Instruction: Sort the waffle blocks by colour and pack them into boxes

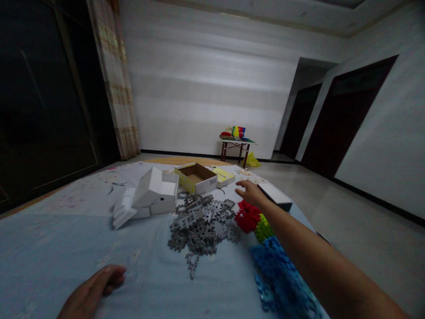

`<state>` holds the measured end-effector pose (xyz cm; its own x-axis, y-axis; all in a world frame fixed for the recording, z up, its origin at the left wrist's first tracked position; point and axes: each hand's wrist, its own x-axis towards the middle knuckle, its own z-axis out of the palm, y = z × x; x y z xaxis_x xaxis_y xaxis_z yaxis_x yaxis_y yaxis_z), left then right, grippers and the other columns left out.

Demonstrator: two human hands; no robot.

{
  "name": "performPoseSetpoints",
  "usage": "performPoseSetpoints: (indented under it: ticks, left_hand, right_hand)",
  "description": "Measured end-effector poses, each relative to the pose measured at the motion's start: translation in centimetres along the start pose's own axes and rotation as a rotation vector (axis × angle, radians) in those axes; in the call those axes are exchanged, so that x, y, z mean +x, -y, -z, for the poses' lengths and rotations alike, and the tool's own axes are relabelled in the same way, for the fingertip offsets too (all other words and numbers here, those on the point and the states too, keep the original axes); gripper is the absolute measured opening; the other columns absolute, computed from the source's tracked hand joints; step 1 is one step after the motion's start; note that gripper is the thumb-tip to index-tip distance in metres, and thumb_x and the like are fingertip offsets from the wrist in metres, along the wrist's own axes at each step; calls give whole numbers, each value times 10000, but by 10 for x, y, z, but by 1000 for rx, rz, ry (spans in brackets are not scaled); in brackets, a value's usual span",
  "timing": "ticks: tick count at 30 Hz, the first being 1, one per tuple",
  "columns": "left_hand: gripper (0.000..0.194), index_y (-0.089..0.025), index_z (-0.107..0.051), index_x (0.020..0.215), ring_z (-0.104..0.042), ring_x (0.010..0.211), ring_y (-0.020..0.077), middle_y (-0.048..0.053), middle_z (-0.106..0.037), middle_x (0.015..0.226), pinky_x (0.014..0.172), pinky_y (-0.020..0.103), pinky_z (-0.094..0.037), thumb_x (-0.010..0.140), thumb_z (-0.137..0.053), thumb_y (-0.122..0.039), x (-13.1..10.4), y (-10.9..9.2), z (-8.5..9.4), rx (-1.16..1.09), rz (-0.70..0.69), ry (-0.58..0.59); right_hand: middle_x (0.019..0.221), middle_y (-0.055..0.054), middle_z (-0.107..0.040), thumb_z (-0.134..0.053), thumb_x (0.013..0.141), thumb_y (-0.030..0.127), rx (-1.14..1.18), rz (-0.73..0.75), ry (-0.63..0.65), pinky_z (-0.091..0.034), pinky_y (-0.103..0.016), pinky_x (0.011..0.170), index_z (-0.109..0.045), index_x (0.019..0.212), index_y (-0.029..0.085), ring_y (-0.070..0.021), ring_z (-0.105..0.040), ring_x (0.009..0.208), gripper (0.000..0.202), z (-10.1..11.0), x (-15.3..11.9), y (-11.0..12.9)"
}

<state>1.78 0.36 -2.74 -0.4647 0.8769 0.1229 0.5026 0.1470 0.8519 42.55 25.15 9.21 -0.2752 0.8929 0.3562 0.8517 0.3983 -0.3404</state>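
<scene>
My right hand [249,192] is stretched far across the table, its fingers apart and nothing in them. It hovers above the red interlocking pieces [247,216], close to the yellow-and-white box lid [223,176]. Near the front left, my left hand [96,285] rests by the cloth with loosely bent fingers, holding nothing visible. Between the hands lies a pile of grey interlocking plastic pieces [201,223] with notched edges. Lime-green pieces [264,229] and a heap of blue pieces [282,274] lie along my right forearm, which partly covers them.
An open yellow-and-white box [196,177] stands behind the grey pile. To its left are white cartons [154,192]. A white-topped box with dark sides [275,196] sits at the right edge. A patterned tablecloth [142,261] covers the table. A small table [237,141] stands by the wall.
</scene>
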Motion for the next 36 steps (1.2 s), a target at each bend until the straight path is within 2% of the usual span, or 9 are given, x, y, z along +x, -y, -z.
performPoseSetpoints:
  ticks: [4,8,12,17,21,24,27,33,36]
  left_hand:
    - [472,-230,-680,792,-676,824,214,26,-737,843,761,291,-541,727,-411,-612,-9,-14,0,-127,51,79]
    - [485,-225,-671,793,-667,801,204,26,-727,806,756,286,-526,758,-380,-612,-14,-20,-1,-140,42,107]
    - [492,-213,-662,799,-656,801,201,35,-717,816,773,294,-507,771,-370,-608,-15,-19,-4,-149,39,117]
    - [470,-206,-653,785,-646,787,197,36,-703,783,772,297,-495,793,-363,-577,-19,-24,-5,-162,17,130]
    - [436,-203,-645,765,-638,753,192,32,-694,746,744,297,-495,808,-368,-537,-22,-29,-4,-186,-4,117]
    - [425,-200,-641,761,-636,742,192,33,-690,738,725,298,-494,811,-371,-524,-24,-31,-4,-201,0,106]
    - [425,-200,-639,757,-633,735,192,32,-687,731,720,302,-491,810,-374,-528,-23,-30,-5,-208,-10,107]
    - [474,-189,-646,741,-643,715,201,41,-691,704,715,314,-495,777,-384,-582,-19,-28,-4,-259,4,100]
    - [523,-169,-654,758,-654,728,212,67,-704,742,702,319,-505,741,-394,-622,-17,-29,-3,-335,45,82]
  right_hand:
    - [1123,-84,-609,-565,787,254,18,157,85,-377,-260,934,-625,1087,163,-182,-544,1048,319,-38,10,71]
    - [1142,-95,-597,-560,778,216,-1,163,125,-404,-274,894,-607,1120,164,-198,-569,999,349,-73,25,111]
    - [1216,-119,-550,-520,791,182,-28,101,123,-395,-281,901,-544,1202,144,-217,-551,1040,414,-100,45,132]
    - [1253,-105,-524,-510,775,115,-58,26,146,-380,-263,914,-454,1279,153,-203,-513,1097,509,-127,65,146]
    - [1195,-157,-533,-510,780,110,-89,-53,136,-400,-264,869,-507,1219,107,-218,-545,1048,439,-138,73,151]
    - [1135,-164,-550,-485,814,134,-108,-91,99,-410,-279,826,-581,1126,125,-231,-567,1015,327,-135,73,149]
    - [1084,-152,-567,-442,837,130,-122,-120,33,-413,-287,795,-607,1077,148,-233,-577,993,292,-120,68,144]
    - [1100,-124,-555,-414,857,152,-115,-93,-137,-425,-284,802,-581,1118,170,-215,-566,978,310,-60,44,140]
    - [1055,-98,-565,-435,857,186,-39,40,-240,-435,-285,811,-588,1095,175,-201,-560,952,283,-27,11,139]
